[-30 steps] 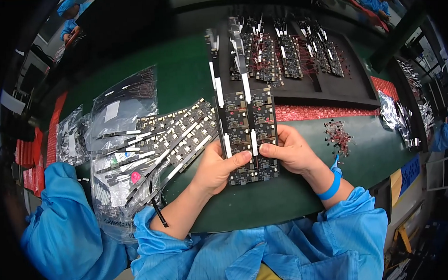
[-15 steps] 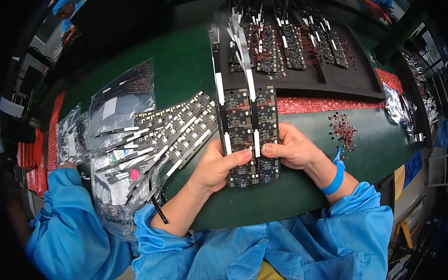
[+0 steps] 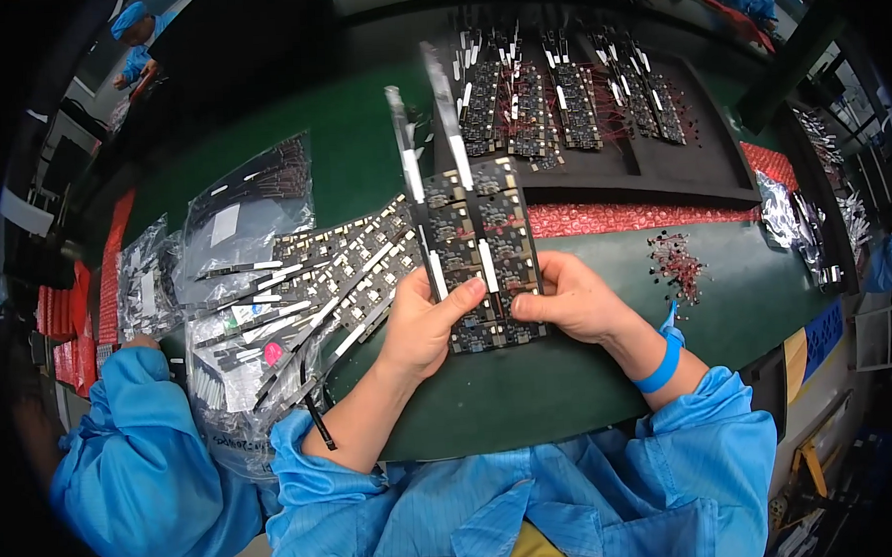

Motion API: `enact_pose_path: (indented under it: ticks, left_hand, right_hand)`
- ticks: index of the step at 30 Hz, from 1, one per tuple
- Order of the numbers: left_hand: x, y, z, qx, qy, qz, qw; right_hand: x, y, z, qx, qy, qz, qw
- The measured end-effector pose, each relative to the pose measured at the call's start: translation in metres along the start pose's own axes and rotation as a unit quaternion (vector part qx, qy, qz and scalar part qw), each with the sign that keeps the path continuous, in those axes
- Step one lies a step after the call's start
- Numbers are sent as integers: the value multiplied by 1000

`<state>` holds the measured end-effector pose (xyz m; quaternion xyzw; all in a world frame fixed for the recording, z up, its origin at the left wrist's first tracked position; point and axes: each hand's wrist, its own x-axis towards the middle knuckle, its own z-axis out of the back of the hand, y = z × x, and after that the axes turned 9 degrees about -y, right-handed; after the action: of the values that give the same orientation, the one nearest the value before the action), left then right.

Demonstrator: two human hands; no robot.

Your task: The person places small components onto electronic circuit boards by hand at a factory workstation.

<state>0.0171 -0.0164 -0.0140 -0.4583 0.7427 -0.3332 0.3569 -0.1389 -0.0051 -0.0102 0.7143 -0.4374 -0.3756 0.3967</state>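
Left hand: my left hand [image 3: 418, 324], at the centre of the frame, grasps the board's left side, thumb laid over its face, other fingers mostly hidden.
Right hand: my right hand [image 3: 576, 298] grips the lower right edge, thumb on the front; the fingers behind I can't make out.
Board: the dark board [image 3: 508, 216] is mid-frame, held between both hands over the table; one panel or several together, I cannot tell.
Strips: long black-and-white strips [image 3: 485, 267] run up its face and past its top, their far ends blurred.
Good handling: I'd grip by the edges, press the thumbs lightly clear of the small parts, and keep the strips from bending sharply.
Table: green top [image 3: 462, 407]; left of centre, fanned boards [image 3: 370, 247] overlap a clear plastic bag [image 3: 225, 184].
Tray: black tray [image 3: 700, 173], upper right, bearing more boards [image 3: 578, 118] among red wires; red bubble wrap [image 3: 642, 216] along its near side.
Small parts: a red-and-black heap [image 3: 676, 266], right of my hands, near my blue wrist strap [image 3: 659, 369].
Room: a neighbour's blue sleeve [image 3: 155, 460] at lower left; people in blue in both upper corners.
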Motion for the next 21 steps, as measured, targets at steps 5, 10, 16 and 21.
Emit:
enact_pose_path:
  ticks: [5, 10, 16, 21]
  left_hand:
    - [-4, -2, -3, -26, 12, 12, 1000]
    - [-3, -1, -1, -5, 37, 39, 999]
    - [-5, -2, -2, -9, 58, 32, 998]
    - [-4, -4, -1, 0, 57, 46, 997]
  right_hand:
    - [-1, 5, -2, 1, -29, 40, 999]
    - [-1, 4, 1, 26, -18, 23, 999]
    - [2, 0, 7, 54, 44, -17, 997]
    - [3, -4, 7, 77, 46, -12, 996]
